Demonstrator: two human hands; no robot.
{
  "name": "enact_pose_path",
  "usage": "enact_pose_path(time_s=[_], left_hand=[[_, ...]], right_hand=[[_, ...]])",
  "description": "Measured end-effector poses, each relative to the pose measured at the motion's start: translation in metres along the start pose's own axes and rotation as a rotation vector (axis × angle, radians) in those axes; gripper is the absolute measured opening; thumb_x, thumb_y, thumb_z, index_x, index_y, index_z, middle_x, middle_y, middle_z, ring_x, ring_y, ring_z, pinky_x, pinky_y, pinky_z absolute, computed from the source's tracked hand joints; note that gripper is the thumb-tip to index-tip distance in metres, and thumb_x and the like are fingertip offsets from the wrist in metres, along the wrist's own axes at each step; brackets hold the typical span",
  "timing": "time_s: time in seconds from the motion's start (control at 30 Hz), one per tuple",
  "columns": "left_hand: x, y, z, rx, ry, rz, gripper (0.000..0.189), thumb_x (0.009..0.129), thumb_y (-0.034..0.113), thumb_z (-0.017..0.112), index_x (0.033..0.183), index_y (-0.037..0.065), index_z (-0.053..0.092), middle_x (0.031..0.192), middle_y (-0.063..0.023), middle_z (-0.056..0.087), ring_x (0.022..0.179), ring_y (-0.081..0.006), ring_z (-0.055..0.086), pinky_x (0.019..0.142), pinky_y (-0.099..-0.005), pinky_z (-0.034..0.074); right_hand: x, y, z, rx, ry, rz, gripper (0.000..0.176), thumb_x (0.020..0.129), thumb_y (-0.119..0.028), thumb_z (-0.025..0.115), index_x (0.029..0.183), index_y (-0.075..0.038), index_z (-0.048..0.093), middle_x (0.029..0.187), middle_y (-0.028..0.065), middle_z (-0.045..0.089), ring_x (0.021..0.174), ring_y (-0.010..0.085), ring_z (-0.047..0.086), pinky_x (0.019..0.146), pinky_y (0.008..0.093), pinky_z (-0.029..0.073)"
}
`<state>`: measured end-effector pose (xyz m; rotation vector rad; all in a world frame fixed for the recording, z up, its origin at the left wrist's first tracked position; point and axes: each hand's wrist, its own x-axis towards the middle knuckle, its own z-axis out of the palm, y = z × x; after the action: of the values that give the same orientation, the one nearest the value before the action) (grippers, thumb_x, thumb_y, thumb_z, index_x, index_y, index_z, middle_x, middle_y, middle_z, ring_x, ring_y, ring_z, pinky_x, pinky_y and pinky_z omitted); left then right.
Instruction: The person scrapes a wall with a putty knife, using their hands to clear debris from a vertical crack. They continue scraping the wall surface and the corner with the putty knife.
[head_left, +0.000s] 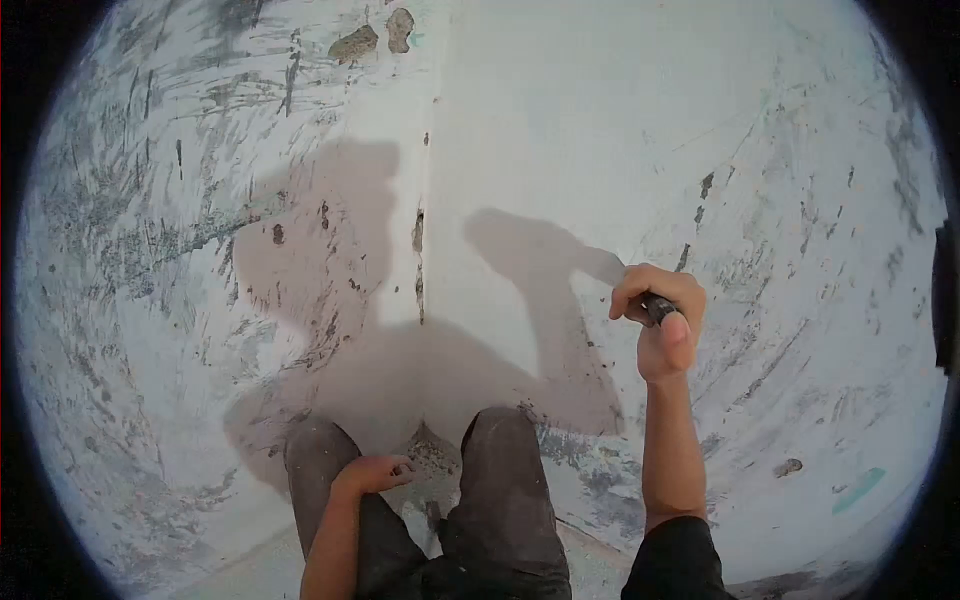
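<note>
My right hand (662,318) is closed round the dark handle of a scraper (657,306), thumb along the handle. The tool's grey blade seems to point up and left against the pale wall (560,120), though the fingers partly cover it. My left hand (380,473) rests by my left knee, its fingers curled inward; whatever they hold, if anything, is too small to make out. Shadows of my head and arm fall across the wall.
A vertical crack (419,235) with chipped spots runs down the wall's corner. Two bare patches (355,44) show at the top. Dark streaks mark both sides. My knees (505,440) are bent close to the wall, with rough floor (270,570) below.
</note>
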<state>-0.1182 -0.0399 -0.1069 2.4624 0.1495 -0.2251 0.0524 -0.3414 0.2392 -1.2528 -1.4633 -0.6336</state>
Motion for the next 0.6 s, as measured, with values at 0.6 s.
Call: enact_pose_path(time_s=[0.6], left_hand=[[-0.005,0.011,-0.005,0.037,-0.027,-0.062,0.046,0.089,0.05,0.058,0.12,0.016,0.063,0.104,-0.0126,0.069,0.095,-0.0293,0.065,0.082,-0.0418,0.05]], right_hand=[[0.026,-0.024,-0.026,0.271,0.424,-0.109,0.054,0.09,-0.051,0.04,0.062,-0.005,0.039,0.051,-0.0024,0.027,0.043,0.0086,0.025,0.041,0.0279,0.015]])
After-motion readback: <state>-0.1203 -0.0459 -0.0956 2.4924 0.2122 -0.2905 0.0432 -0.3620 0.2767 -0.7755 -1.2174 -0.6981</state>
